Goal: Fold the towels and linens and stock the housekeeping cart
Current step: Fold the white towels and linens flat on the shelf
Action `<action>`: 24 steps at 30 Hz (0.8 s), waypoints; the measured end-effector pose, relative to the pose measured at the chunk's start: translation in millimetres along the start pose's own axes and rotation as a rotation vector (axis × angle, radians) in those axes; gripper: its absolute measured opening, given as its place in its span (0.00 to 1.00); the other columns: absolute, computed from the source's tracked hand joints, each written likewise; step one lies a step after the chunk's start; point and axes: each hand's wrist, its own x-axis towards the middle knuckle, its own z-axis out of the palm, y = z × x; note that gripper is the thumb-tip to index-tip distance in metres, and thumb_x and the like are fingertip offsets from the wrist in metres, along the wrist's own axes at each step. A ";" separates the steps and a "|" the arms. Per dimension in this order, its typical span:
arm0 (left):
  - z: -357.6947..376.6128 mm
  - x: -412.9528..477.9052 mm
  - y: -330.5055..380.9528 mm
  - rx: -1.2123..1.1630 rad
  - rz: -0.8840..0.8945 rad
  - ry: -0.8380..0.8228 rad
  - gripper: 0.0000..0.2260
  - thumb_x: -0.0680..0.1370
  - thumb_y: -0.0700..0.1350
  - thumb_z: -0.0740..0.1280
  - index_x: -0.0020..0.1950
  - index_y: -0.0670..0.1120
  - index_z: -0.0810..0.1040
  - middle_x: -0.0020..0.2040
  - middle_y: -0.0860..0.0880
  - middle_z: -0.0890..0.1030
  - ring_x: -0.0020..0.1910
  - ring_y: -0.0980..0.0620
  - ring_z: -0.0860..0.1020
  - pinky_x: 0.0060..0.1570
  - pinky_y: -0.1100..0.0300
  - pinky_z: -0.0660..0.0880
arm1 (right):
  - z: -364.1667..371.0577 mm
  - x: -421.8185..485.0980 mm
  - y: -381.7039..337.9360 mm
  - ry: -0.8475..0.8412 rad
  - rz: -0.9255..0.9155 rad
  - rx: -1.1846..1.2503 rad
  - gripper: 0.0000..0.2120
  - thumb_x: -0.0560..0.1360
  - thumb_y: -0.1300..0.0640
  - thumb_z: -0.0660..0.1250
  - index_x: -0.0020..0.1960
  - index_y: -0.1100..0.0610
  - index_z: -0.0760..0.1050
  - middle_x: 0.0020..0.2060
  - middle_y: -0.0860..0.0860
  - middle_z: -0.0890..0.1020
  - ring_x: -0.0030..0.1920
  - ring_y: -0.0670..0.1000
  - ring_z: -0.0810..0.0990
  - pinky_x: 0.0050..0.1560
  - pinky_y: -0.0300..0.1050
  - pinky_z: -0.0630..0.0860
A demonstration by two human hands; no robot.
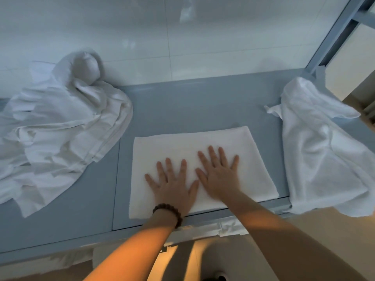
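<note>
- Folded towel [182, 142]: white, one rectangle, lying flat mid-surface [192, 106]. Its near edge sits right at the surface's front lip.
- Long axis runs left-right across the person, slightly skewed. The right end sits a bit further out.
- Left hand [172, 179] and right hand [218, 173] are both flat on the towel, fingers straight and spread, palms down. They press and grasp nothing.
- Hands lie side by side with thumbs nearly touching and fingertips pointing away from the body. Both sit on the near half of the towel; the right reaches a little further.
- Looks like smoothing after a fold. Whether another fold is due, I can't tell.
- Key relation: the towel is directly under both hands, its short ends out to either side. A next fold or lift would likely mean each hand sliding out to its own end.
- Unfolded stock: linen pile [60, 128] at left, nearer the left hand. Crumpled cloth [316, 149] at right, nearer the right hand, drooping over the front edge.
- Both are apart from the folded towel.
- Count: 1 folded, 2 unfolded heaps, 2 hands, 1 bead bracelet [168, 211] on the left wrist.
- Metal frame [332, 33] at upper right; can't tell if it's the cart.
</note>
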 end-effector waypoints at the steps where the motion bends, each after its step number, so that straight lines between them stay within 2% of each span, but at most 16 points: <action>1: -3.9 10.7 3.6 0.000 -0.021 0.006 0.33 0.76 0.68 0.40 0.78 0.57 0.37 0.79 0.43 0.38 0.76 0.37 0.37 0.66 0.28 0.36 | -6.6 13.4 2.1 -0.013 -0.019 -0.008 0.28 0.79 0.37 0.39 0.77 0.41 0.38 0.78 0.48 0.40 0.77 0.55 0.37 0.69 0.72 0.39; 4: -11.7 26.4 12.1 0.016 -0.064 -0.006 0.30 0.79 0.64 0.42 0.78 0.56 0.40 0.79 0.42 0.41 0.76 0.36 0.38 0.65 0.27 0.34 | -15.8 31.8 -6.9 -0.044 -0.027 0.014 0.27 0.80 0.38 0.40 0.77 0.42 0.39 0.78 0.48 0.39 0.77 0.55 0.38 0.69 0.72 0.38; 7: -4.1 10.8 10.4 -0.004 -0.044 -0.004 0.28 0.77 0.61 0.36 0.77 0.58 0.38 0.79 0.44 0.40 0.76 0.37 0.38 0.64 0.27 0.33 | -0.7 6.0 -23.5 0.034 -0.073 0.034 0.25 0.81 0.42 0.39 0.77 0.42 0.43 0.78 0.49 0.43 0.77 0.54 0.40 0.70 0.71 0.39; 9: 1.8 -1.7 5.7 -0.008 -0.024 0.007 0.30 0.75 0.63 0.33 0.77 0.60 0.37 0.79 0.47 0.39 0.77 0.39 0.37 0.64 0.28 0.32 | 8.0 -9.8 -22.1 0.065 -0.099 0.032 0.25 0.81 0.43 0.40 0.77 0.42 0.45 0.78 0.49 0.46 0.78 0.54 0.41 0.71 0.69 0.41; 12: 1.4 -3.5 -9.1 -0.027 -0.045 0.048 0.32 0.74 0.67 0.34 0.78 0.61 0.40 0.80 0.52 0.41 0.77 0.44 0.38 0.64 0.29 0.31 | 7.1 -6.9 1.8 0.068 -0.088 -0.008 0.27 0.79 0.38 0.37 0.77 0.41 0.43 0.78 0.47 0.46 0.78 0.51 0.42 0.73 0.65 0.41; 15: 5.4 -6.1 -31.8 -0.023 -0.062 0.101 0.32 0.74 0.69 0.36 0.77 0.62 0.42 0.80 0.54 0.44 0.78 0.46 0.39 0.66 0.30 0.36 | 5.1 -2.9 48.0 0.074 -0.052 -0.055 0.31 0.75 0.34 0.32 0.77 0.41 0.40 0.78 0.47 0.44 0.78 0.50 0.42 0.74 0.60 0.41; 17: 7.7 -6.2 -42.1 -0.019 -0.038 0.121 0.30 0.75 0.69 0.36 0.77 0.62 0.41 0.80 0.54 0.45 0.78 0.47 0.40 0.67 0.31 0.40 | 2.8 -3.4 83.0 0.091 -0.039 -0.070 0.32 0.75 0.34 0.31 0.77 0.42 0.41 0.78 0.48 0.46 0.78 0.51 0.44 0.75 0.57 0.44; 20: 2.4 7.4 -49.4 0.024 0.026 0.114 0.29 0.76 0.68 0.35 0.77 0.62 0.41 0.80 0.55 0.45 0.78 0.47 0.41 0.69 0.31 0.43 | -1.5 -8.1 110.2 0.089 -0.008 -0.039 0.33 0.76 0.34 0.35 0.78 0.45 0.44 0.78 0.49 0.48 0.78 0.51 0.45 0.75 0.58 0.49; 24: -6.8 23.9 -43.2 0.082 0.031 0.077 0.27 0.80 0.62 0.39 0.78 0.59 0.43 0.80 0.51 0.45 0.78 0.45 0.41 0.69 0.31 0.38 | 5.9 -23.7 96.4 0.114 0.092 0.012 0.32 0.79 0.38 0.42 0.79 0.50 0.45 0.78 0.53 0.48 0.78 0.53 0.44 0.75 0.59 0.42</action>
